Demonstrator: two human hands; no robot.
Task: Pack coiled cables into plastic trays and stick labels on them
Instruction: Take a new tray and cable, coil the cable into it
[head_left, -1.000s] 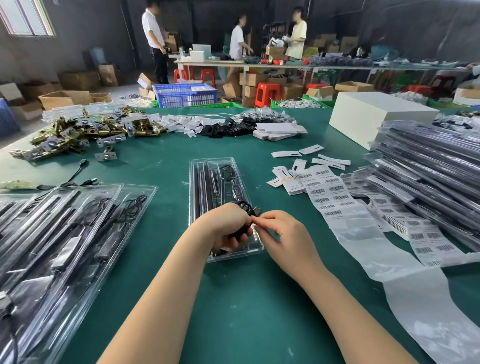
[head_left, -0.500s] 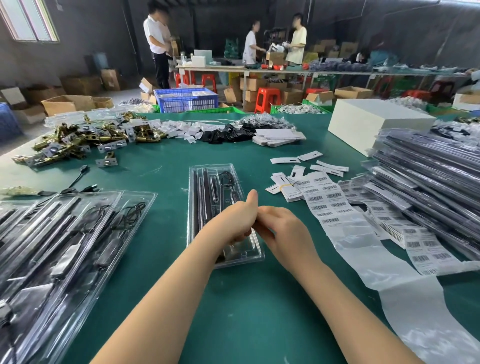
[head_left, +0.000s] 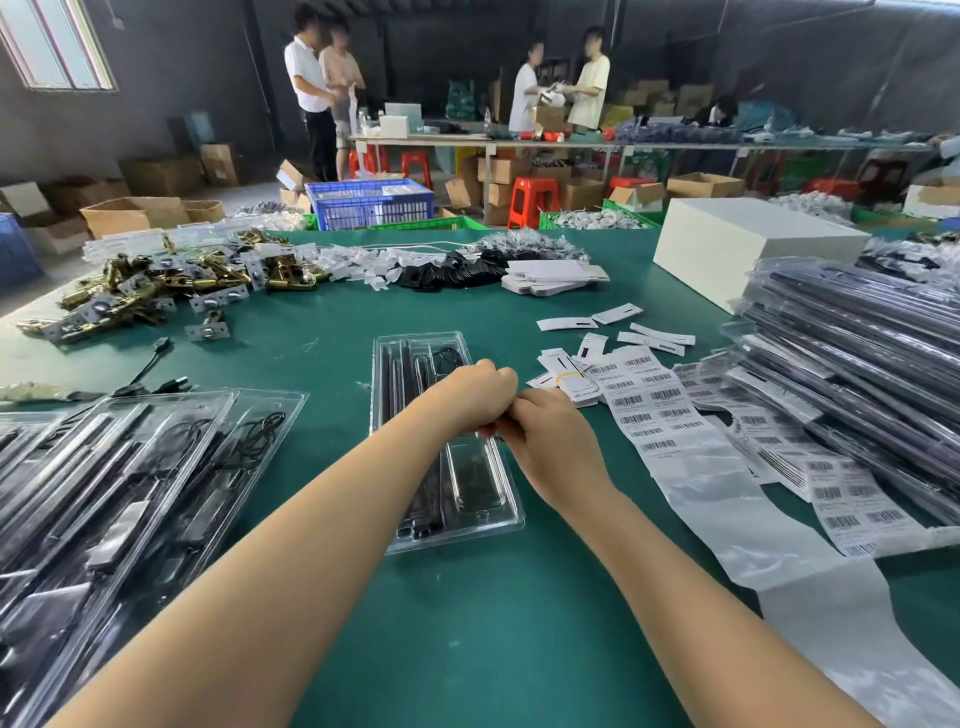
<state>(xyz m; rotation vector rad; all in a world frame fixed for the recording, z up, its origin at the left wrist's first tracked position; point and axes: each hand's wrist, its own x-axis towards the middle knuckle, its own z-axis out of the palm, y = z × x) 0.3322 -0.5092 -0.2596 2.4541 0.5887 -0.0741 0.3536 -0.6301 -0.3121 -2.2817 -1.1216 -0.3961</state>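
A clear plastic tray lies on the green table in front of me, with black bars in its left slots and a small black cable coil in its far compartment. My left hand and my right hand meet just above the tray's middle, both with fingers curled. They grip a coiled black cable between them; only a dark sliver of it shows. A strip of barcode labels lies right of the tray.
Packed trays are stacked at the left and right. Brass latches, paper tags, a loose black cable and a white box lie farther back. Several people stand at a far bench.
One second ago the black coil showed in my left hand. Both hands have since closed together over it and shifted slightly, hiding nearly all of the cable.
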